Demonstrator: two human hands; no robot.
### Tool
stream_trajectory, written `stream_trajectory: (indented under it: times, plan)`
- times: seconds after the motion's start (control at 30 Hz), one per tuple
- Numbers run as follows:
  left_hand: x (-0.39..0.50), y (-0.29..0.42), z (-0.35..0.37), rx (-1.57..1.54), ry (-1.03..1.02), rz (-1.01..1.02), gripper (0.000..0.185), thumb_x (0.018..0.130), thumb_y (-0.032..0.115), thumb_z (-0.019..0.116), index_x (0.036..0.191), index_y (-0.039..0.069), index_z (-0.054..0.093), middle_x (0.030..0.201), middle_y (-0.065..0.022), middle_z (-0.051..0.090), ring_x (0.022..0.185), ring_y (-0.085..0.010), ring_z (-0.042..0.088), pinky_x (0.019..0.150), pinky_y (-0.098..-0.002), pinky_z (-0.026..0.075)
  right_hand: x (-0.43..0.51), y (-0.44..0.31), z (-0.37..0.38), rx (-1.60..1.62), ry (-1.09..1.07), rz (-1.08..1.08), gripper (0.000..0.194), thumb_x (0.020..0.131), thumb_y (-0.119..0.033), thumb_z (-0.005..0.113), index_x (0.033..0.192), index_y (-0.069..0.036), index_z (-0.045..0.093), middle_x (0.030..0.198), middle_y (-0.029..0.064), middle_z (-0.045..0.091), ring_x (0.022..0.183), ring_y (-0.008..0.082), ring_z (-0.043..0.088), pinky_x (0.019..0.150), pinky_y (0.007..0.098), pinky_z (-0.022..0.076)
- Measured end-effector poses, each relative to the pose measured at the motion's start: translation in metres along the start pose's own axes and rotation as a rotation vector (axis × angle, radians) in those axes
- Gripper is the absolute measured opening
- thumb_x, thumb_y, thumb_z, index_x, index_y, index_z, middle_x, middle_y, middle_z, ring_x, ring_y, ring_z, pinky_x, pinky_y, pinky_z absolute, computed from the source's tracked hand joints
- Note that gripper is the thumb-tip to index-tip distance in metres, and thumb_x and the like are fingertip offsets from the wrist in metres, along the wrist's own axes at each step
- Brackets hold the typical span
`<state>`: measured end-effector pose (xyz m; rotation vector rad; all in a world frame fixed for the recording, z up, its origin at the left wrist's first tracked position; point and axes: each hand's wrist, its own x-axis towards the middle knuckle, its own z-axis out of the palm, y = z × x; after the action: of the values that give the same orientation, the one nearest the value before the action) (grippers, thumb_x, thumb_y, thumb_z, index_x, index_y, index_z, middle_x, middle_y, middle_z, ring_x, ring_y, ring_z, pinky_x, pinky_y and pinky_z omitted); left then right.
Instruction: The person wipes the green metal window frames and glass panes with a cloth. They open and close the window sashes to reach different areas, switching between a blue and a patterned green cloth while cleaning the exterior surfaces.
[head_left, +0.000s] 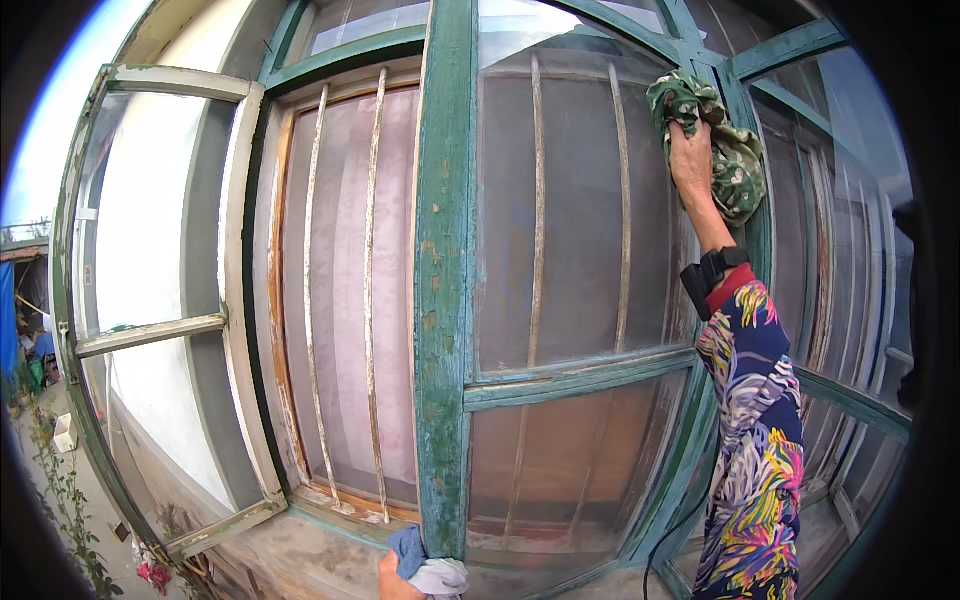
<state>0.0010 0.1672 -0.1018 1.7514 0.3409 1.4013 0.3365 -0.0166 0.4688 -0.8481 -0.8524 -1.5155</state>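
Observation:
My right hand (691, 159) grips a bunched green camouflage cloth (739, 176) and presses it near the upper right corner of a window pane (577, 210). A black band with a small device (709, 277) circles that wrist, above a colourful patterned sleeve. At the bottom edge, my left hand (396, 579) is partly in view and holds a blue and pale grey cloth (431, 574). This hand is low, beside the foot of a green wooden post (441, 285) with peeling paint. White-flecked metal bars (537, 195) stand behind the glass.
A window sash (240, 247) with flaking white paint swings outward on the left. Behind barred glass hangs a pale pink curtain (360, 300). More green-framed panes (847, 225) are at right. A black cable (667, 536) hangs low. Plants (71, 510) and a white container (65, 433) stand at far left.

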Motion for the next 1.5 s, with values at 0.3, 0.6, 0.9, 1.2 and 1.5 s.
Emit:
stream_trajectory:
  times: [0.3,0.6,0.9,1.2,1.5]
  plan:
    - [0.006,-0.001,0.01,0.007,0.014,0.083,0.041,0.078,0.014,0.075,0.116,0.003,0.065,0.105,-0.0091,0.067,0.097,-0.0208,0.064,0.089,-0.0339,0.049,-0.08,-0.157,0.032,0.67,-0.392,-0.562,0.043,0.092,-0.012,0.063,0.132,-0.003,0.05,0.13,0.017,0.053,0.126,0.0336,0.047,0.105,0.0397,0.0373]
    - [0.007,-0.001,0.005,-0.011,0.027,0.128,0.041,0.076,0.013,0.077,0.114,0.002,0.067,0.105,-0.0074,0.069,0.097,-0.0182,0.065,0.089,-0.032,0.05,0.074,-0.046,0.048,0.127,-0.179,-0.013,0.045,0.094,-0.04,0.049,0.119,-0.006,0.063,0.11,0.0222,0.068,0.106,0.0415,0.061,0.09,0.0473,0.0451]
    - [0.005,-0.002,0.003,0.065,0.039,0.125,0.046,0.076,0.018,0.081,0.115,0.003,0.062,0.101,-0.0082,0.069,0.091,-0.0154,0.066,0.083,-0.0314,0.052,-0.06,-0.163,0.043,0.71,-0.506,-0.554,0.035,0.096,-0.023,0.062,0.126,-0.005,0.058,0.126,0.0138,0.057,0.114,0.0262,0.055,0.096,0.0334,0.0439]
    - [0.011,0.012,0.004,0.052,0.034,0.117,0.044,0.077,0.014,0.075,0.118,0.002,0.064,0.107,-0.0102,0.068,0.098,-0.0208,0.065,0.089,-0.0324,0.049,-0.239,-0.182,-0.097,0.5,-0.786,-0.762,0.034,0.094,-0.023,0.057,0.127,-0.015,0.058,0.132,0.0096,0.056,0.116,0.0269,0.058,0.1,0.0403,0.0476]
    - [0.017,-0.007,0.005,0.033,0.066,0.143,0.042,0.078,0.017,0.078,0.114,0.002,0.063,0.099,-0.0087,0.069,0.09,-0.017,0.065,0.083,-0.0311,0.051,-0.056,-0.201,0.053,0.362,-0.345,-0.819,0.042,0.084,0.001,0.06,0.123,-0.013,0.063,0.117,0.0181,0.06,0.11,0.0368,0.057,0.094,0.0406,0.0454]
